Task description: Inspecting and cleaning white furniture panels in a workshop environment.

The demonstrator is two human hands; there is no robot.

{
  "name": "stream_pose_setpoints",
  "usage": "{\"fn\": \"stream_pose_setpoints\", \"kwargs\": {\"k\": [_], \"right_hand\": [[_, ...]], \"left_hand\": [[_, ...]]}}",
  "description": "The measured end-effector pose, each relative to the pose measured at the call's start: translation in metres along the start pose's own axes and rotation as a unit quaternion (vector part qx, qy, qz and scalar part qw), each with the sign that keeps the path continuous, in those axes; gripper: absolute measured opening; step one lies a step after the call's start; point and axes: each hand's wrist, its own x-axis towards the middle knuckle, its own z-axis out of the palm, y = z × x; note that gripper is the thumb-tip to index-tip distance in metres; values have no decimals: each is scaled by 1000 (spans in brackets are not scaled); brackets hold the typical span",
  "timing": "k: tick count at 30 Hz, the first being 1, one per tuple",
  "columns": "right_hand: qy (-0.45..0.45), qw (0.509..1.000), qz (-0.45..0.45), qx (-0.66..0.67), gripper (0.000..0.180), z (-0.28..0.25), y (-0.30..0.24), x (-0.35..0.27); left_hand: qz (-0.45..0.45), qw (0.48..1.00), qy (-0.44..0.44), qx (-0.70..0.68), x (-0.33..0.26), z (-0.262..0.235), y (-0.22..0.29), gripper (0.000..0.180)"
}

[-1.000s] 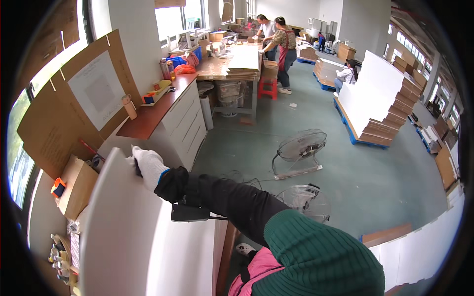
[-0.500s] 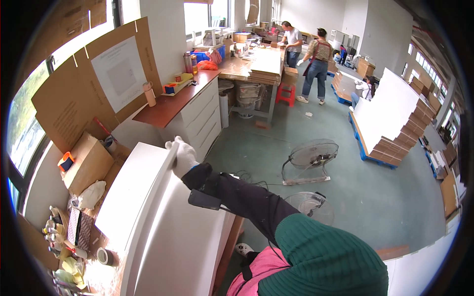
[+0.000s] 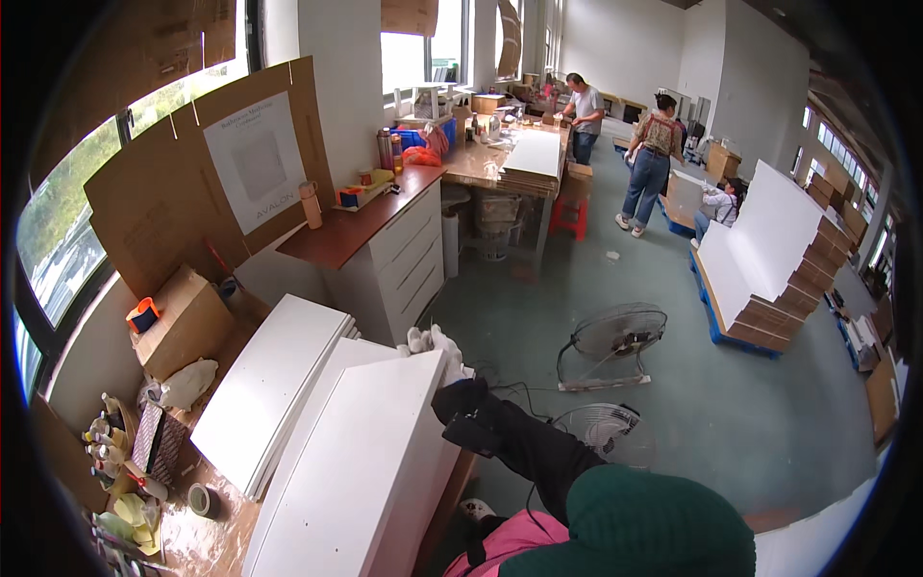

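My right hand [image 3: 435,346], in a white glove with a black sleeve behind it, grips the far corner of a large white board [image 3: 356,462]. The board lies slanted across the near worktop, and its near end runs out of the bottom of the view. Right beside it on the left is a stack of similar white boards [image 3: 274,385]. My left hand is not in view.
A cardboard box [image 3: 187,317], a tape roll [image 3: 200,500] and small bottles crowd the worktop's left end. A white drawer cabinet [image 3: 394,260] stands ahead. Two fans [image 3: 611,337] [image 3: 601,428] sit on the green floor to the right. People [image 3: 654,159] work at the back near stacked white panels [image 3: 769,260].
My gloved hand and the board's far edge have shifted to the right in the view. The stack of boards and the cluttered left end of the worktop have come into sight.
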Motion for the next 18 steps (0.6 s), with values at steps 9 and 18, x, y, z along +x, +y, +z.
{"fn": "stream_pose_setpoints", "kwargs": {"k": [9,18], "right_hand": [[84,986,-64,-131,43,-65,5,-15],[210,972,-62,-84,35,-79,-33,-59]], "left_hand": [[-21,995,-17,-95,-20,-31,-4,41],[128,961,-81,232,-1,-70,-7,44]]}}
